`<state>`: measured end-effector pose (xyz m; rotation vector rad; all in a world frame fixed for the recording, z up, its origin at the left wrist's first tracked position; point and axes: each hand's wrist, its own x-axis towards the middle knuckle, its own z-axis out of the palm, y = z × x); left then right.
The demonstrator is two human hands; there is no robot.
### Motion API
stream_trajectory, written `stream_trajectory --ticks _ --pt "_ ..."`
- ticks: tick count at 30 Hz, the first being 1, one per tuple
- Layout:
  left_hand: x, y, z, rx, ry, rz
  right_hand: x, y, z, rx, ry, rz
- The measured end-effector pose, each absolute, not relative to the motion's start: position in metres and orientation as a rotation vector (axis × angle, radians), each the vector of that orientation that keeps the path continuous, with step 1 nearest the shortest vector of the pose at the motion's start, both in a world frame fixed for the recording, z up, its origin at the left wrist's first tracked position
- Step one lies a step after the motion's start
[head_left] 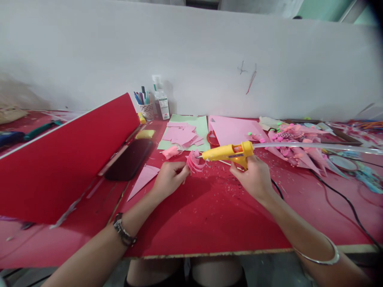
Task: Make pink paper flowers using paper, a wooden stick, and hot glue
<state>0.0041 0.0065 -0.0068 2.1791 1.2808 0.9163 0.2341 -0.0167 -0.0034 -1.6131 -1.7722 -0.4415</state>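
Note:
My right hand (254,177) is wrapped round the handle of a yellow hot glue gun (223,152), with a long clear glue stick (314,147) running out of its back to the right. The gun's metal nozzle points left and meets a pink paper flower (195,161) of curled strips. Thumb and fingers of my left hand (171,178) pinch the flower at its lower left side. Just behind that hand lies a small pink crepe paper roll (171,152). A pink paper triangle (143,181) lies flat to the left of it.
Cut pink paper pieces (182,133) lie on a green sheet (203,123). Pink paper cones (295,149) are heaped at right, near a black cord (344,195). At left are a dark phone (130,159) and a leaning red board (74,159). A pen cup (146,109) and bottle (162,103) stand behind.

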Motion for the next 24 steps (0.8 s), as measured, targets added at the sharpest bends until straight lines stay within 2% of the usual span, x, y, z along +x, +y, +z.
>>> stream_trajectory --ticks 24 --pt "0.0038 0.0072 -0.0058 2.139 1.306 0.940 0.2341 -0.0173 -0.0015 -1.724 -1.833 -0.358"
